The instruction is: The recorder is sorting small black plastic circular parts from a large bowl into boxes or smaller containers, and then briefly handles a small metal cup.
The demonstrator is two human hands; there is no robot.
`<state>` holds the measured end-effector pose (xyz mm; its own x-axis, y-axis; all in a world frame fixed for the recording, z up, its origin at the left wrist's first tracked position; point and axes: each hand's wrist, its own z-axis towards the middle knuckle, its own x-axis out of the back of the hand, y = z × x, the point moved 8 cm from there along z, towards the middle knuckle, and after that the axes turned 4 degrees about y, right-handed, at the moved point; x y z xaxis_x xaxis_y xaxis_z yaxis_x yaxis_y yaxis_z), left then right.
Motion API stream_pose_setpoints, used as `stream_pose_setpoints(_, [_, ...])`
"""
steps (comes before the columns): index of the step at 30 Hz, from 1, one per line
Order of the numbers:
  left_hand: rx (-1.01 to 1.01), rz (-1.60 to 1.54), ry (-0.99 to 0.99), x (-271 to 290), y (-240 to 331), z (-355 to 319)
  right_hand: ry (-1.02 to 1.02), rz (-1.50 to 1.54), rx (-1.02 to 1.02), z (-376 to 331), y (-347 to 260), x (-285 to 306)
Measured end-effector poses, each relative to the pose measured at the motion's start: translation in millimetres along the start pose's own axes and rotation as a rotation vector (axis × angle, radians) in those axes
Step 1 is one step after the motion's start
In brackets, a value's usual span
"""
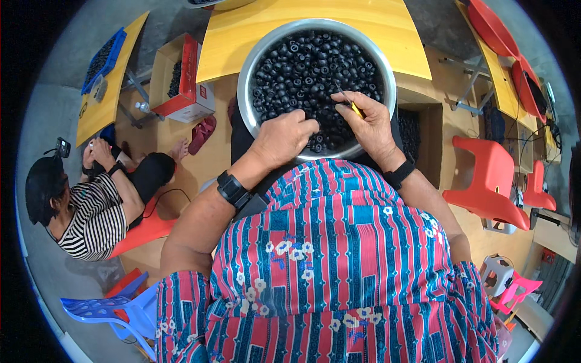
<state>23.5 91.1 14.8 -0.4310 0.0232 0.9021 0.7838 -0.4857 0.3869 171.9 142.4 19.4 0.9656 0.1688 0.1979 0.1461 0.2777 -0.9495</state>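
I'm in what looks like a small workshop. Under my left hand (284, 138) and right hand (369, 124) sits a metal basin (390, 81) full of small black parts (302, 72); beyond them is a yellow table (321, 11). Out past my left hand, a carton (192, 109) and a blue tray (113, 59) hold more dark pieces, and a co-worker (91, 212) sits. Right of my right hand stands a red plastic seat (487, 178).
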Motion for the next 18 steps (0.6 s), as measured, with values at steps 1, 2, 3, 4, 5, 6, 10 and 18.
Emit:
stream_pose_setpoints(1, [0.037, -0.037, 0.071, 6, -3, 1, 0.000, -0.001, -0.005, 0, 2, 0])
stream_pose_setpoints(2, [0.074, -0.074, 0.141, 12, -5, 0, 0.002, -0.024, 0.010, 1, 2, 1])
stream_pose_setpoints(3, [0.117, -0.094, 0.169, 19, -5, 2, 0.006, -0.045, 0.027, 1, 2, 1])
stream_pose_setpoints(4, [0.118, -0.095, 0.166, 20, -4, 2, 0.007, -0.044, 0.024, 2, 2, 2])
stream_pose_setpoints(5, [0.114, -0.133, 0.184, 23, -4, 1, 0.011, -0.062, 0.032, 2, 0, 2])
stream_pose_setpoints(6, [0.110, -0.172, 0.203, 25, -5, 0, 0.016, -0.082, 0.039, 3, -1, 3])
stream_pose_setpoints(10, [0.030, -0.169, -0.056, 10, 14, -7, 0.027, -0.058, -0.007, 2, 2, 4])
stream_pose_setpoints(18, [-0.058, -0.116, -0.143, -10, 11, -4, 0.003, -0.077, -0.026, 2, 3, 2])
